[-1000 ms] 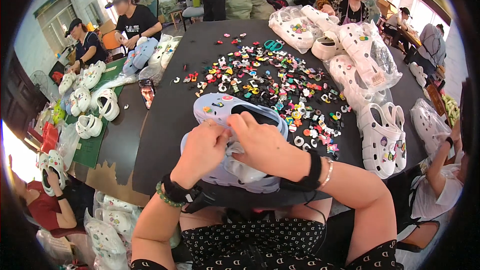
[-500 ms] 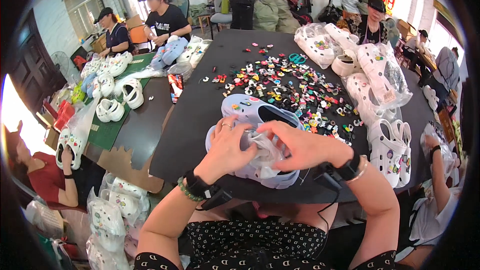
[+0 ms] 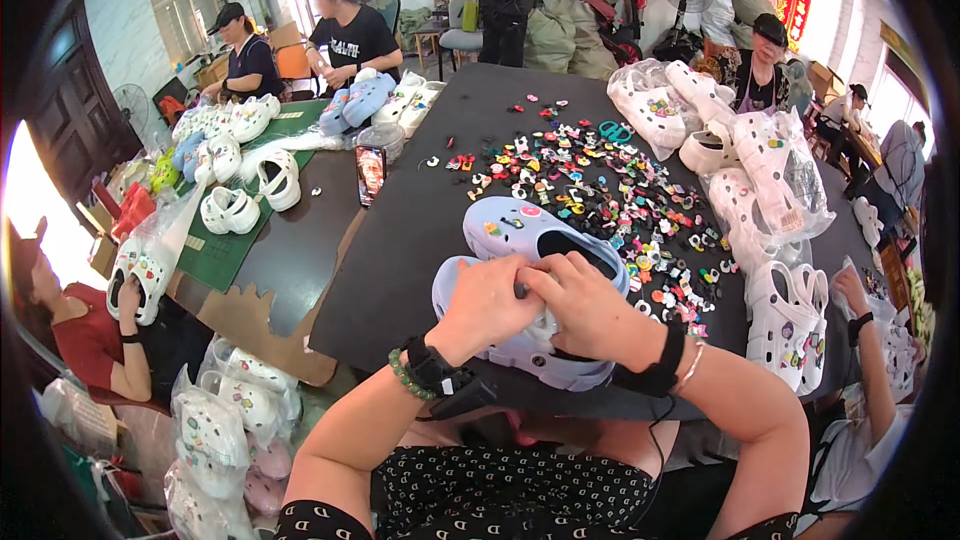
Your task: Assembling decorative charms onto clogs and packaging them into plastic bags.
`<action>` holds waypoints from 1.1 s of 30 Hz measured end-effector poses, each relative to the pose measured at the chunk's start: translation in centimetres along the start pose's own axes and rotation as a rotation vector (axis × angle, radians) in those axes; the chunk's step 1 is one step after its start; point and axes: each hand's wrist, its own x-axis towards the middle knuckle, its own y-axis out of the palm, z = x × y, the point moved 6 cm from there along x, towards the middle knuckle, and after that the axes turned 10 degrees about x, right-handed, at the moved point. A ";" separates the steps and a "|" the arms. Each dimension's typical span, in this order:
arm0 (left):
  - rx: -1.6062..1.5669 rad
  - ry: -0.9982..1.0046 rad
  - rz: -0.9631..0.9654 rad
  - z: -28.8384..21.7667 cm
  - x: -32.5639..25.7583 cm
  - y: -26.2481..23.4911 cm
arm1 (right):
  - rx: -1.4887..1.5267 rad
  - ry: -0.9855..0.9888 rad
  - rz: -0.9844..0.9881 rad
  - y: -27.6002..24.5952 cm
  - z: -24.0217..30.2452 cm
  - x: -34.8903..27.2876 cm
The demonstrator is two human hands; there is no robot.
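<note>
A pair of pale lavender-blue clogs lies on the dark table in front of me. Small colourful charms decorate the far clog [image 3: 497, 227]; the near clog [image 3: 560, 370] is partly covered by my hands. Over the pair, my left hand [image 3: 492, 302] and my right hand [image 3: 592, 305] meet with bent fingers pinched together. Something small and dark shows between the fingertips, too hidden to name. A bit of whitish crumpled plastic [image 3: 541, 328] appears under the hands.
Many loose shoe charms [image 3: 600, 180] spread across the black tabletop [image 3: 400, 250] beyond the clogs. White clogs [image 3: 780, 320] and bagged ones [image 3: 765, 175] line the right side. A phone [image 3: 371, 176] stands at the left edge. Several people work around the tables.
My hands have come together from apart, fingertips now touching. The crumpled clear plastic between them has become mostly hidden. The whole view has shifted slightly.
</note>
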 end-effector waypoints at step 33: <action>0.098 -0.055 0.297 -0.1 -0.7 0.7 | -0.196 -0.123 0.001 -1.2 0.6 0.7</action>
